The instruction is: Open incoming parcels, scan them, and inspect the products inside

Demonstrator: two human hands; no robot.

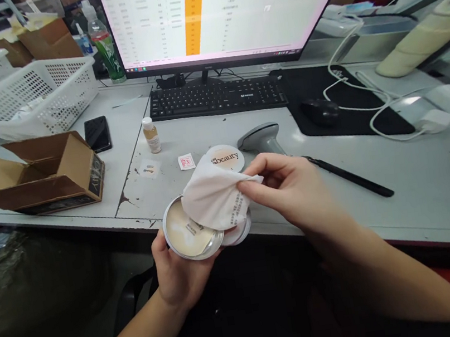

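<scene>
My left hand point(184, 278) is closed around a round clear jar point(182, 237) with a cream-coloured label, tilted above the table's front edge. A second round jar point(241, 233) shows beside it, partly hidden. Between thumb and fingers, my right hand point(291, 187) pinches the edge of a thin white printed bag point(214, 192), which drapes over both jars. Behind the bag, a round white lid point(226, 158) marked "beauty" lies on the table. A small bottle of amber liquid point(151, 136) stands farther back, near a red-printed paper square point(186, 162).
An open cardboard box point(52, 177) and a black phone point(97, 134) are at left, with white baskets point(57, 97) behind. A grey barcode scanner point(260, 136) and a black pen-like stick point(353, 177) lie to the right. Keyboard point(216, 97), mouse point(320, 112) and monitor point(227, 16) stand behind.
</scene>
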